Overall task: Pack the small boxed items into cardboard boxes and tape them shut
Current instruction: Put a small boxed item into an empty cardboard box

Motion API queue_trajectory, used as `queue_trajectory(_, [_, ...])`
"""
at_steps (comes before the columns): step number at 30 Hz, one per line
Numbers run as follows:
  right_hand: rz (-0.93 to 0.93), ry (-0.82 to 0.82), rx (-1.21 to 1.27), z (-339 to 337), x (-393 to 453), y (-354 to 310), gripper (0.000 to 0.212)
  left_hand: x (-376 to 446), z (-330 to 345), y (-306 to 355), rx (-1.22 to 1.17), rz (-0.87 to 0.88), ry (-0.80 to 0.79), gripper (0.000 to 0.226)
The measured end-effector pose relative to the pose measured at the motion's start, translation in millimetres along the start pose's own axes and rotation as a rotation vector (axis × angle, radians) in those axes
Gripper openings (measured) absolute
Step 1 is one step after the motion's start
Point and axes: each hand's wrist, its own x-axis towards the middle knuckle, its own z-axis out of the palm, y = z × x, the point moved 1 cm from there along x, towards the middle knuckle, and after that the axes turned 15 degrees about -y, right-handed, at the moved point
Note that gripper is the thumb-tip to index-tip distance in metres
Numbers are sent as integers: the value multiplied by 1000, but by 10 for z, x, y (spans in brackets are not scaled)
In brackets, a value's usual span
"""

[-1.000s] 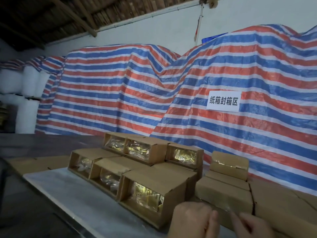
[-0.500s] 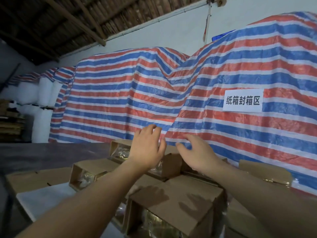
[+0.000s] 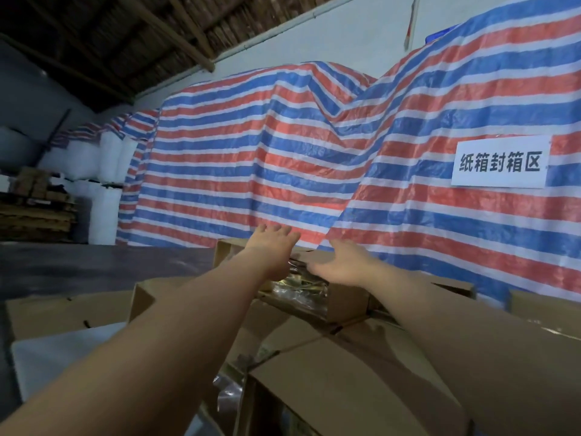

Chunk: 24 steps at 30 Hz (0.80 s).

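Note:
Both my arms stretch forward over a stack of small brown boxes with clear windows showing shiny gold contents. My left hand [image 3: 273,247] lies with straight fingers on top of the far upper box [image 3: 345,297]. My right hand [image 3: 341,265] rests flat on the same box's top, thumb spread, fingers reaching past its far edge. A nearer small box [image 3: 345,382] sits under my forearms, its windowed front facing me. Another box [image 3: 224,253] stands behind my left hand.
A red, white and blue striped tarp [image 3: 251,158] covers tall piles right behind the boxes, with a white paper sign [image 3: 500,163] on it. Flat cardboard [image 3: 63,313] lies at left on a dark table [image 3: 94,265]. White sacks [image 3: 103,184] stand far left.
My hands rose from the near edge and reached forward onto the far upper box. The camera moved closer and tilted up, so the near boxes now fill the bottom.

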Motion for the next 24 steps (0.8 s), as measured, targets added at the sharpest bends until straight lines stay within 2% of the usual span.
queue_trajectory(3, [21, -16, -5, 177, 78, 100, 44, 58, 129, -4, -32, 31, -131, 65])
queue_trajectory(6, [-14, 103, 39, 283, 67, 105, 21, 71, 187, 1, -141, -6, -75, 52])
queue_trajectory(10, [-77, 220, 17, 229, -83, 83, 20, 63, 100, -4, -286, -16, -41, 34])
queue_trajectory(13, [-114, 236, 62, 53, -240, 107, 18, -7, -81, -6, -357, 21, -13, 27])
queue_trajectory(16, [-124, 216, 188, -223, -447, 109, 22, -140, -409, -19, -428, 53, 36, 14])
queue_trajectory(19, [-79, 201, 373, -637, -727, 73, 19, -317, -931, -3, -467, 96, 43, 13])
queue_trajectory(21, [3, 150, 530, -942, -985, 48, 10, -479, -1305, 40, -486, 138, 12, 12])
queue_trajectory(24, [63, -46, 796, -1368, -1509, 74, 9, -779, -1840, 165, -448, 208, -84, 10])
